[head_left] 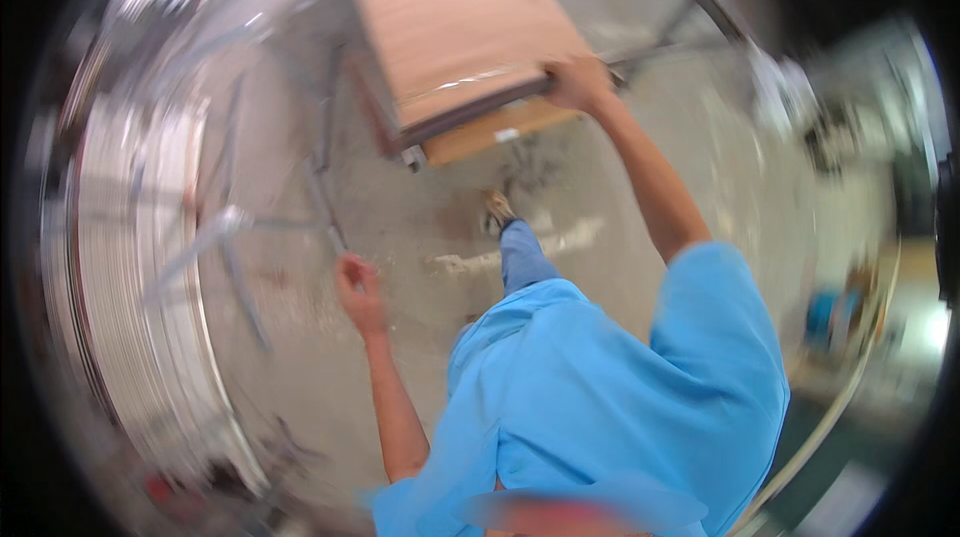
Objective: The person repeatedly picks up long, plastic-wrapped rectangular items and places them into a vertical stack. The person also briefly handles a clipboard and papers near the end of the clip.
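A long, flat stack topped with brown cardboard (460,22) stretches away ahead of me. Its near edge has a dark rim, and a yellowish wooden board (500,133) shows beneath. My right hand (580,84) is closed over the near right corner of this stack, with the fingertips partly hidden. Away from the stack, my left hand (360,289) hangs low on the left, blurred, its fingers loosely bent and apart with nothing visible in them. Just beyond it a thin grey metal bar (325,202) ends close to the fingers; contact is not clear.
Grey metal stand frames (228,222) spread their legs over the floor on the left. Beside them lies a large pile of long pale strips (150,267). A bench with blue and brown items (825,317) is at the right. The concrete floor (640,197) has pale streaks.
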Motion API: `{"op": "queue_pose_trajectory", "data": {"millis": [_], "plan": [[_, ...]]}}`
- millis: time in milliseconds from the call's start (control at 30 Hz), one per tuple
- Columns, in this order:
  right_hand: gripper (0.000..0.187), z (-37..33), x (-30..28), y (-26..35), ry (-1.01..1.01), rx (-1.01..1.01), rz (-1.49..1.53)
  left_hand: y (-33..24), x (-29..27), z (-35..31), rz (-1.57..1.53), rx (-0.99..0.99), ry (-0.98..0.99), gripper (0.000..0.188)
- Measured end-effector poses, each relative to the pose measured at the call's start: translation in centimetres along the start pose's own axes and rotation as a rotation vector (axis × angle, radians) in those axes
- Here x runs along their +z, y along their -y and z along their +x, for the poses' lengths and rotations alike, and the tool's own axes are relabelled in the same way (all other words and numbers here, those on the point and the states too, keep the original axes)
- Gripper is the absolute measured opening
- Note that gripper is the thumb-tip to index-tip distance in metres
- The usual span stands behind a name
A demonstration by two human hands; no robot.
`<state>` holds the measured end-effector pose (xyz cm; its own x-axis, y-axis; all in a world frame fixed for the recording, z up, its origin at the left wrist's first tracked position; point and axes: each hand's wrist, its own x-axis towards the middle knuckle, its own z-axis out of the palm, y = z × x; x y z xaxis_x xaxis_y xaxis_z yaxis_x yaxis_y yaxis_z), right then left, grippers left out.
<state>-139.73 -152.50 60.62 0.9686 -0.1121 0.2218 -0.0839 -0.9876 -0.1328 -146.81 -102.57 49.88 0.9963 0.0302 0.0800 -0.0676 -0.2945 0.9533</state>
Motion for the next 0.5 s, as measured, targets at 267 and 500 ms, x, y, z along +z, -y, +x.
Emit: {"op": "queue_pose_trajectory", "data": {"millis": [267, 500], "plan": [[0.016, -19.6, -1.2, 4.5, -0.142, 0.109, -0.137, -14.9, 4.3, -1.1, 0.562, 1.087, 0.591, 0.059], [0.011, -34.3, -2.9, 8.8, -0.373, 0.338, -0.182, -15.2, 2.2, -10.7, 0.561, 1.356, 0.913, 0.048]]}}
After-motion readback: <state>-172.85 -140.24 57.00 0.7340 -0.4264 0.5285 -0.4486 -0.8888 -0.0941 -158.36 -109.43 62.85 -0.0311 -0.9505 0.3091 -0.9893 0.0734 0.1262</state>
